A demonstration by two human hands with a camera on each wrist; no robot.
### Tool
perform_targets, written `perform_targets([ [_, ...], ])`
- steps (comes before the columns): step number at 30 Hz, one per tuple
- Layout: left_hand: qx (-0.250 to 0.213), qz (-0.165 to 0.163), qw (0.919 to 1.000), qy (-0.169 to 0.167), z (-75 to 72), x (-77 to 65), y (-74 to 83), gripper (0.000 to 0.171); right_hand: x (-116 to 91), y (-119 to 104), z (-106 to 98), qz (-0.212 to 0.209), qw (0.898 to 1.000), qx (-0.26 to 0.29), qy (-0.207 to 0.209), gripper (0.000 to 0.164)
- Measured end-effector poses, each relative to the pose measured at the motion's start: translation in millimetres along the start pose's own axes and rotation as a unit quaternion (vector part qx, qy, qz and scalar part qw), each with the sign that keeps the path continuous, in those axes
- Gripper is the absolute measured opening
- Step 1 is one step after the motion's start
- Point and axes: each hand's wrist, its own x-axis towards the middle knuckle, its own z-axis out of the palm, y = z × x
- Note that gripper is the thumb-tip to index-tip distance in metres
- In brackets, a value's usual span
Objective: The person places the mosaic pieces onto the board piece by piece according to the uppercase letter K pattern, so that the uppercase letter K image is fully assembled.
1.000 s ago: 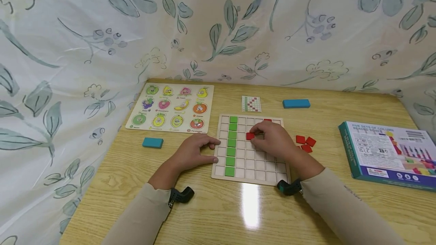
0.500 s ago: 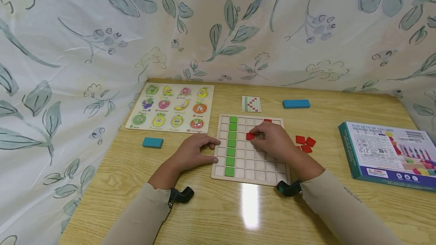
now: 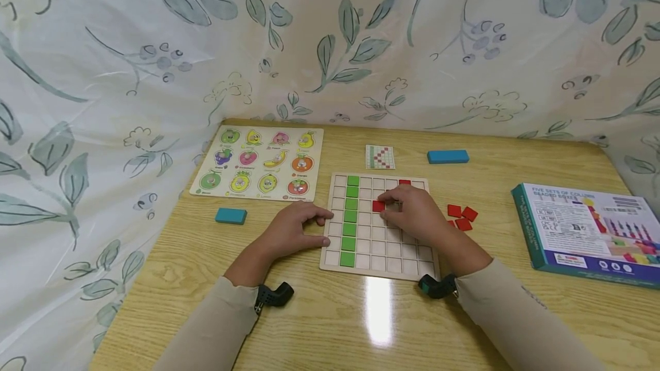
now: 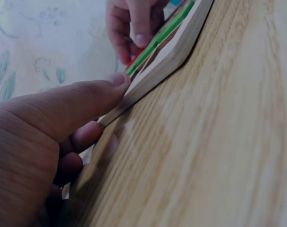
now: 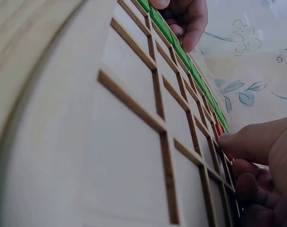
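A wooden grid board (image 3: 371, 272) lies on the table with a column of green tiles (image 3: 349, 216) near its left side. My left hand (image 3: 296, 231) rests at the board's left edge, thumb and fingertips touching the rim; in the left wrist view the thumb (image 4: 98, 92) lies along that edge. Over the grid, my right hand (image 3: 409, 210) pinches a red square tile (image 3: 378, 206) with thumb and index finger. In the right wrist view, the thumb tip meets the tile (image 5: 218, 128). Another red tile (image 3: 404, 182) shows at the board's top, partly behind the right hand.
Several loose red tiles (image 3: 463, 224) lie right of the board. A small pattern card (image 3: 380, 157) and a blue block (image 3: 447, 157) are behind it. Another blue block (image 3: 231, 216) and a fruit puzzle board (image 3: 263, 162) sit left, a boxed set (image 3: 588, 233) right.
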Motion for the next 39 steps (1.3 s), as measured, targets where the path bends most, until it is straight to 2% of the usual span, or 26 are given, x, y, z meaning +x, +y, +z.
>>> perform_targets([
  [6, 0.001, 0.008, 1.0000, 0.000, 0.5, 1.5, -0.8, 0.048, -8, 4, -4, -0.002, 0.999, 0.025, 0.021, 0.031],
  [12, 0.005, 0.013, 0.9999, 0.005, -0.9, 1.6, -0.9, 0.048, -14, 6, -9, 0.003, 0.998, 0.059, 0.023, 0.029],
  [25, 0.000, 0.012, 0.9999, 0.006, -0.9, 0.8, -1.3, 0.048, -37, 21, -26, 0.064, 0.993, 0.089, 0.037, 0.033],
  [32, -0.001, 0.006, 1.0000, 0.002, 0.8, 0.0, -1.8, 0.048, -49, 31, -33, 0.081, 0.993, 0.079, 0.043, 0.034],
  [39, 0.001, 0.010, 0.9999, 0.004, 1.4, -0.2, -1.5, 0.048, -62, 45, -45, 0.088, 0.992, 0.059, 0.074, 0.033],
])
